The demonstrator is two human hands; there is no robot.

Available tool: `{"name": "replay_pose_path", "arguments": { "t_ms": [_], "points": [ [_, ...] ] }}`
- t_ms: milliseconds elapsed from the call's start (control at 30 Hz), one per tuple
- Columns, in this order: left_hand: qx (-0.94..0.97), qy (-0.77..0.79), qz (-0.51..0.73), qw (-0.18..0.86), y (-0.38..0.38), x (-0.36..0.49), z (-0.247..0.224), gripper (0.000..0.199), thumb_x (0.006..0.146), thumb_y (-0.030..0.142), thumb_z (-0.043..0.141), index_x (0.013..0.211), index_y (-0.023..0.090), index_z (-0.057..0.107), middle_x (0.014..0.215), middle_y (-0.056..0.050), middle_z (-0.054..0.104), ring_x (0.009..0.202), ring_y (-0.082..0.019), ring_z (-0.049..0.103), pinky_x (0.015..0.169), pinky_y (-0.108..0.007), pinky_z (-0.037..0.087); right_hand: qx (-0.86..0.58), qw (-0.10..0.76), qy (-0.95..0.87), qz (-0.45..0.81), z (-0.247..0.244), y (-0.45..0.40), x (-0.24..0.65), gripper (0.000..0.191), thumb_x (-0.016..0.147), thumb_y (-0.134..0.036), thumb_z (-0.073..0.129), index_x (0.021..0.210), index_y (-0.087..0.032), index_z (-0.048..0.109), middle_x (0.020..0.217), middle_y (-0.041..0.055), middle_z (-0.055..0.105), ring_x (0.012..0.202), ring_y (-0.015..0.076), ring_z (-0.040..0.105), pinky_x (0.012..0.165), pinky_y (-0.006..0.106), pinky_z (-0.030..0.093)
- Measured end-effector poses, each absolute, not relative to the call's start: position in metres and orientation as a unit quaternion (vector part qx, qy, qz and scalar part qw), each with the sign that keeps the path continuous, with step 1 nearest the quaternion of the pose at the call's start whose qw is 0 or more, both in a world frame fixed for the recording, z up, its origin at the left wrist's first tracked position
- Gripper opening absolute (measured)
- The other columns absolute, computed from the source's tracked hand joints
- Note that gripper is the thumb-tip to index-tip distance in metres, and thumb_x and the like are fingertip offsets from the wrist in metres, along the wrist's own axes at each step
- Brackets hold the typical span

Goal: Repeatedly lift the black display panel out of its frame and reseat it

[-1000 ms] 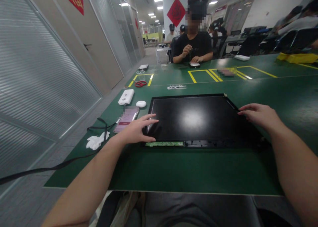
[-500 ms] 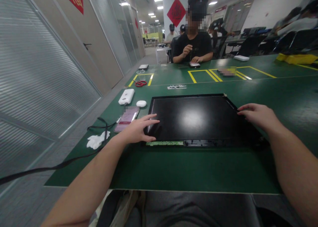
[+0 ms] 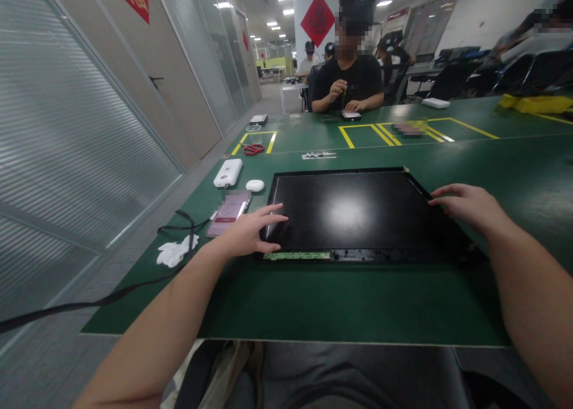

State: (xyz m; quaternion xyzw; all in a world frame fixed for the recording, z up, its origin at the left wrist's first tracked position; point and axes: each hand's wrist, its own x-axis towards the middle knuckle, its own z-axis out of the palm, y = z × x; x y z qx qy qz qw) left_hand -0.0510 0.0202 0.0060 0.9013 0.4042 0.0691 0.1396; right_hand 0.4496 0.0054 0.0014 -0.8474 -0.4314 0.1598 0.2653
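Have left hand at left edge of screen flat on table, fingers spread. Have right hand at screen's right edge, fingers bent; can't tell if gripping.

a green table bears a black panel, perhaps tissue.

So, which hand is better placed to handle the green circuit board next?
Left, probably: the left hand has its thumb near the green circuit board, at the near-left corner of the black screen. The right hand is at the opposite edge, farther away.
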Motion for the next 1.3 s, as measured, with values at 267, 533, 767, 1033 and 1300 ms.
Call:
{"name": "replay_pose_path", "arguments": {
  "t_ms": [267, 533, 767, 1033, 1300],
  "points": [
    [0.898, 0.408, 0.074, 0.147, 0.021, -0.052, 0.005, 0.067, 0.077, 0.040, 0.078, 0.139, 0.024, 0.061, 0.163, -0.012, 0.040, 0.139, -0.035, 0.052, 0.114, -0.046, 0.043, -0.852, 0.265, -0.422, 0.158, 0.003, 0.004, 0.448, 0.026, 0.067, -0.029, 0.068, 0.091, -0.022, 0.074, 0.072, 0.0023, 0.069, 0.063, 0.0174, 0.060, 0.068, 0.033, 0.048],
    [0.862, 0.456, 0.150, 0.163, 0.024, -0.051, 0.001, 0.070, 0.088, 0.055, 0.063, 0.146, 0.018, 0.052, 0.163, -0.019, 0.036, 0.148, -0.036, 0.039, 0.120, -0.052, 0.035, -0.840, 0.277, -0.442, 0.149, 0.003, 0.001, 0.445, 0.025, 0.070, -0.030, 0.063, 0.090, -0.022, 0.075, 0.078, 0.0027, 0.072, 0.064, 0.0170, 0.062, 0.071, 0.033, 0.049],
    [0.813, 0.551, 0.146, 0.120, 0.031, -0.049, -0.013, 0.067, 0.094, 0.051, 0.047, 0.141, 0.004, 0.052, 0.154, -0.028, 0.045, 0.145, -0.040, 0.042, 0.121, -0.058, 0.030, -0.851, 0.310, -0.418, 0.079, -0.007, 0.005, 0.461, 0.026, 0.071, -0.031, 0.061, 0.090, -0.023, 0.077, 0.093, 0.0050, 0.076, 0.077, 0.0206, 0.066, 0.082, 0.036, 0.050],
    [0.823, 0.544, 0.119, 0.112, 0.038, -0.052, -0.019, 0.049, 0.090, 0.038, 0.046, 0.123, 0.010, 0.068, 0.145, -0.024, 0.057, 0.138, -0.041, 0.050, 0.118, -0.059, 0.036, -0.862, 0.196, -0.454, 0.106, -0.018, 0.015, 0.466, 0.028, 0.069, -0.026, 0.067, 0.094, -0.022, 0.078, 0.090, 0.0068, 0.075, 0.086, 0.0241, 0.069, 0.076, 0.033, 0.051],
    [0.791, 0.524, 0.247, 0.199, 0.035, -0.044, -0.011, 0.047, 0.083, 0.026, 0.050, 0.125, 0.020, 0.071, 0.135, -0.009, 0.069, 0.133, -0.034, 0.056, 0.118, -0.053, 0.039, -0.855, 0.185, -0.474, 0.097, -0.024, 0.016, 0.469, 0.034, 0.072, -0.023, 0.063, 0.104, -0.020, 0.077, 0.101, 0.0086, 0.076, 0.096, 0.0254, 0.070, 0.084, 0.034, 0.051]
  ]
}}
